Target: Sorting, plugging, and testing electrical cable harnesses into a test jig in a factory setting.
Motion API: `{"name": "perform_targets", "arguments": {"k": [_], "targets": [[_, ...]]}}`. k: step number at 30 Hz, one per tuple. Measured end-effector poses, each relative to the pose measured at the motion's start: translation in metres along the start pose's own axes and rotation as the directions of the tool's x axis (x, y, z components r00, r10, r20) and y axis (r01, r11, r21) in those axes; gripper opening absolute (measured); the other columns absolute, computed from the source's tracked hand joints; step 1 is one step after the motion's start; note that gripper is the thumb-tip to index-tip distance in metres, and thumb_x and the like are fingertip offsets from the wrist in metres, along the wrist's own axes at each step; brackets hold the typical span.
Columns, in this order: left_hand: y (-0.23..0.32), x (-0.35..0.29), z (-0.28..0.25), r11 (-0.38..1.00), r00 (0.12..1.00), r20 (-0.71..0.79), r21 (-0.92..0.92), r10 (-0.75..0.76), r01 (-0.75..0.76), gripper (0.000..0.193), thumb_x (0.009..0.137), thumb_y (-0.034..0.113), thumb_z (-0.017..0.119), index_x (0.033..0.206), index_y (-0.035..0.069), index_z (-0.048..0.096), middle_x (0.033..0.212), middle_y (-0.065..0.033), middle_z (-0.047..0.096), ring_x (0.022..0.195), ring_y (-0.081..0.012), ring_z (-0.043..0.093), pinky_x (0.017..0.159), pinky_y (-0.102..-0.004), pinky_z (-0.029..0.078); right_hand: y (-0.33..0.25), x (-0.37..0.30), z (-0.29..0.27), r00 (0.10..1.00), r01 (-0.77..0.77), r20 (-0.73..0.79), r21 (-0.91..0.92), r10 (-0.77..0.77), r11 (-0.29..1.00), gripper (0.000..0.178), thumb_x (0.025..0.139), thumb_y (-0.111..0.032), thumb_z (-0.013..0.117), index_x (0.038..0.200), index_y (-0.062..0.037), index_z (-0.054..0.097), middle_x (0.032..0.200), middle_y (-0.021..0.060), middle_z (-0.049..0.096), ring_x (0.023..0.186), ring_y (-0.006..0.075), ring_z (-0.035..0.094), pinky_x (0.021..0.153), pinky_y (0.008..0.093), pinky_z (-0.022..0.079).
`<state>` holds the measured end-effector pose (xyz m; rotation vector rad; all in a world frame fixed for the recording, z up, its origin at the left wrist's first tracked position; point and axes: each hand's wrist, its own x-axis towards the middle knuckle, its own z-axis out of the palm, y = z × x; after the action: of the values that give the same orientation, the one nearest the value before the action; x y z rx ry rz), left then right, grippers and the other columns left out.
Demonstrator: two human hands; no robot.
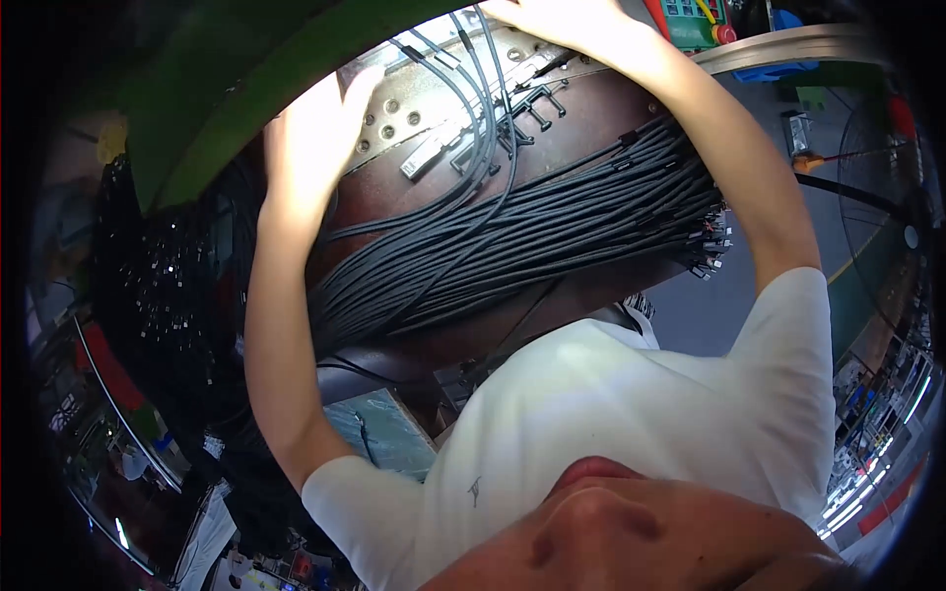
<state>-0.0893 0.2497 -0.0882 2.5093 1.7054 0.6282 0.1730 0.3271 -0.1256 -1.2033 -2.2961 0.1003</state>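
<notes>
Across the glossy brown worktop (370, 202), a fat bundle of thin black cables (512, 229) is laid, some looped up between the bare left hand (320, 113) and bare right hand (562, 15); glare's bad, so neither grip can be told.

Both arms are raised and bare from above the elbow, bowed outward. Left forearm (281, 266) stands nearly upright; left elbow (301, 443) is bent. Left hand (313, 133) is strongly overexposed, its thumb (365, 87) standing apart and angled up and rightward; fingers are lost in glare, grip undetermined. Right forearm (724, 138) slants up and inward from the bent right elbow (788, 251). Right hand (567, 18) is overexposed and partly cut off by the upper edge; grip undetermined. Hands are apart.
</notes>
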Motion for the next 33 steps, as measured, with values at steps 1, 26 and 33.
{"name": "perform_targets", "arguments": {"k": [1, 26, 33], "targets": [[0.012, -0.019, -0.016, 0.989, 0.997, 0.062, -0.139, -0.040, 0.048, 0.055, 0.086, 0.029, 0.063, 0.131, 0.000, 0.048, 0.126, -0.0220, 0.055, 0.113, -0.0317, 0.055, 0.096, -0.0389, 0.042, -0.003, -0.002, -0.015, 0.979, -0.072, 0.190, 0.014, 0.068, 0.997, 0.034, 0.091, -0.033, 0.053, 0.110, -0.0071, 0.062, 0.110, 0.0150, 0.062, 0.101, 0.0298, 0.057, 0.086, 0.0394, 0.045], [0.065, -0.301, 0.045, 0.865, 0.630, 0.687, -0.004, -0.362, 0.502, 0.030, 0.091, 0.024, 0.047, 0.099, 0.001, 0.064, 0.093, -0.0226, 0.063, 0.090, -0.0414, 0.059, 0.082, -0.0471, 0.047, 0.008, -0.453, -0.013, 0.623, -0.707, 0.465, -0.011, 0.629, 0.708, 0.038, 0.079, -0.008, 0.060, 0.117, -0.0093, 0.061, 0.123, 0.0123, 0.058, 0.117, 0.0307, 0.051, 0.099, 0.0405, 0.041], [0.064, -0.315, 0.045, 0.835, 0.637, 0.638, 0.017, -0.433, 0.551, 0.030, 0.091, 0.024, 0.047, 0.098, 0.001, 0.064, 0.092, -0.0224, 0.063, 0.091, -0.0417, 0.059, 0.083, -0.0474, 0.046, 0.005, -0.447, -0.010, 0.588, -0.764, 0.440, 0.028, 0.679, 0.644, 0.040, 0.074, -0.002, 0.057, 0.113, -0.0074, 0.063, 0.117, 0.0141, 0.062, 0.111, 0.0332, 0.055, 0.097, 0.0402, 0.042]]}}
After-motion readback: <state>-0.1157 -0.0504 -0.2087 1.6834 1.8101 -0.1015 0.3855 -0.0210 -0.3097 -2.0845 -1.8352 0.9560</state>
